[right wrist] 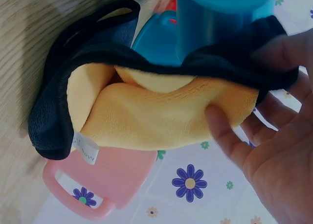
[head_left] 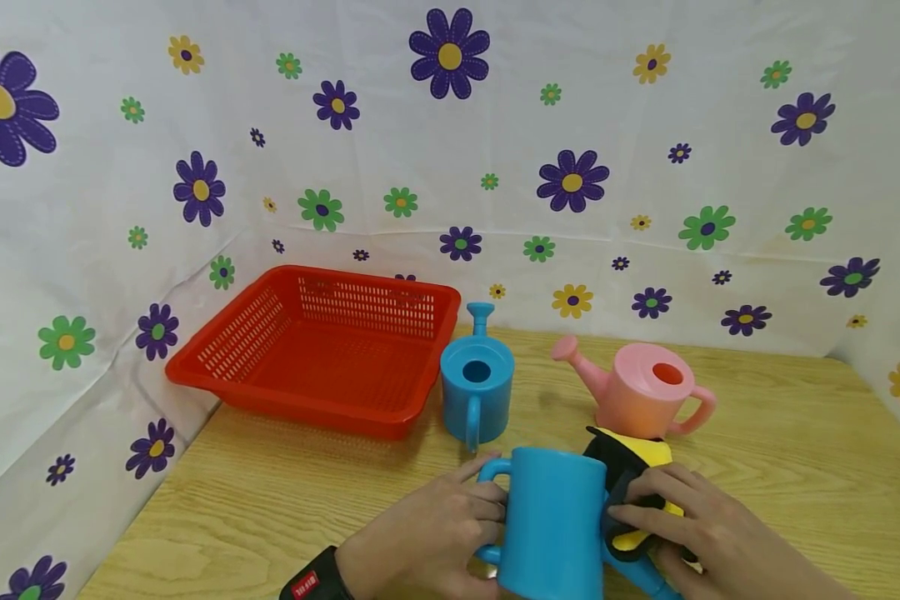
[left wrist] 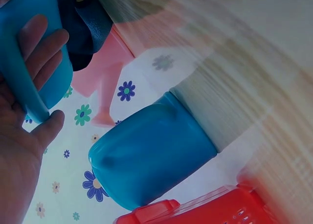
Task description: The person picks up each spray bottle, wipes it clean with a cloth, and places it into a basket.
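Observation:
A blue watering can is tipped on its side, its spout pointing down to the right. My left hand grips its handle, the fingers curled through the loop. My right hand pinches a cloth, dark on one side and yellow on the other, with a small white label. In the head view this cloth lies bunched against the can near the base of the spout. A second blue watering can stands upright behind the left hand. Just beyond the cloth stands a pink watering can.
A red plastic basket with slotted sides sits at the back left, beside the upright blue can. Under everything is a wood-grain table. White sheeting printed with flowers encloses the back and sides.

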Tool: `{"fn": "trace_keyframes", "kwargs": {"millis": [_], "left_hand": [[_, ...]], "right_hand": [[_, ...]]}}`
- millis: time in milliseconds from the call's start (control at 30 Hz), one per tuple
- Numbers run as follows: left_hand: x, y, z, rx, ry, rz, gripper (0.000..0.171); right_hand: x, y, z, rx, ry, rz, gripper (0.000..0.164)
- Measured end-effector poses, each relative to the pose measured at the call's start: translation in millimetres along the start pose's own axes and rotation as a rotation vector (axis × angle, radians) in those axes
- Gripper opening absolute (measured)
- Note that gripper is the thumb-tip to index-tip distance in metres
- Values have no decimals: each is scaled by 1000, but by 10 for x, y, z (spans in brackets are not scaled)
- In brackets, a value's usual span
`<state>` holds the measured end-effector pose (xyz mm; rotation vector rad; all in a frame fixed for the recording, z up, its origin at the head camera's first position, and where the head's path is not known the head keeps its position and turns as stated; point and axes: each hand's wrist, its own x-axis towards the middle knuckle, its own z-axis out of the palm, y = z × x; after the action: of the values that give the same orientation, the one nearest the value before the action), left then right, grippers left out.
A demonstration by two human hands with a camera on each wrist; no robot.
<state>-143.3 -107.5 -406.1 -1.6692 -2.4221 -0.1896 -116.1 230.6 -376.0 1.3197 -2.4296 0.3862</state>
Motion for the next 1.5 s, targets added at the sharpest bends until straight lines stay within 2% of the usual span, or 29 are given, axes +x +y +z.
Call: {"fn": "trace_keyframes", "kwargs": {"millis": [100, 133, 167, 233, 267, 333, 433, 567, 667, 833, 900, 967, 1067, 1133, 1167, 1233, 1300, 1367, 1500], "left_hand": [[-10, 6, -13, 23, -18, -19, 49], [-13, 7, -19, 27, -29, -25, 49], [-15, 8, -28, 40, -44, -29, 48], [-17, 4, -43, 74, -71, -27, 46], [-16, 1, -49, 95, -80, -22, 46], [-14, -3, -58, 135, -82, -5, 47], [-12, -5, -66, 169, -79, 16, 49], [-20, -1, -65, 119, -60, 14, 50], [-53, -16, -83, 59, 16, 3, 47], [-175, -189, -239, 61, 285, -18, 34], [-252, -305, -350, 72, 377, -61, 31], [-357, -424, -467, 52, 445, -115, 30], [-533, -603, -586, 11, 540, -203, 34], [-662, -709, -639, 6, 599, -261, 42], [-727, -766, -658, 13, 630, -284, 46], [-868, -874, -696, 33, 672, -333, 52], [-1009, -987, -723, 58, 701, -373, 58], [-1154, -1093, -738, 73, 711, -425, 56], [-1411, -1260, -753, 111, 687, -581, 36]], "right_hand": [[1, -13, -21, 23, 31, 19, 25], [9, -18, -32, 37, 53, 22, 19], [22, -26, -50, 41, 83, 26, 24], [61, -40, -96, 39, 151, 43, 43], [87, -44, -125, 32, 184, 52, 46], [140, -43, -182, 15, 236, 82, 47], [202, -41, -243, 3, 271, 132, 49], [229, -35, -244, 24, 275, 152, 47], [215, -13, -226, 29, 299, 151, 47], [145, 58, -236, 28, 354, 199, 51], [105, 87, -246, 32, 345, 232, 50], [60, 118, -246, 41, 314, 245, 45], [-23, 169, -225, 45, 249, 257, 20], [-94, 234, -185, 54, 168, 282, 31], [-131, 271, -161, 63, 105, 310, 40], [-198, 358, -109, 85, -55, 377, 47], [-258, 438, -54, 100, -209, 427, 39], [-304, 486, -10, 108, -316, 458, 38], [-350, 509, 50, 161, -378, 473, 44]]}}
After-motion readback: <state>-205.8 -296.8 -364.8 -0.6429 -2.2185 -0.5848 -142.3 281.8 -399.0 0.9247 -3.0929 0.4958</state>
